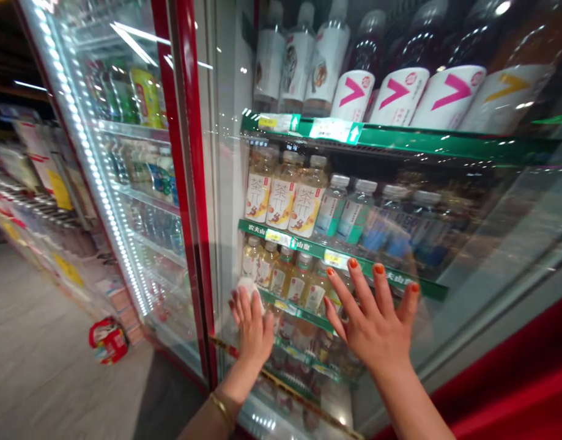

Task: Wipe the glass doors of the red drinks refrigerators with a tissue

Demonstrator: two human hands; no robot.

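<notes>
Cloth (248, 283): white, small, rounded edge; pale and soft-looking; against the glass at 7 o'clock from the view's centre, mostly hidden beneath the left fingers.
Glass (439, 318): clear, smooth, flat door pane, glossy with light streaks; fills the centre and the 3 o'clock side.
Frame (192, 122): red, straight, glossy upright, at 10 o'clock.
Bottles (283, 198): clear, capped, in rows behind the pane; middle row with printed labels; at 1 o'clock, larger ones with pink V marks.
Strips (422, 142): green, long, narrow shelf edging bearing price tags.
Left hand (252, 324): palm toward the pane, fingers extended close together over the cloth, pointing to 12; whether they grip it cannot be told.
Bracelet (222, 410): gold-toned band, left wrist.
Right hand (377, 324): between 4 and 5 o'clock; bare, spread wide, palm toward the pane, fingers pointing to 11 and 12; orange nails (353, 263).
</notes>
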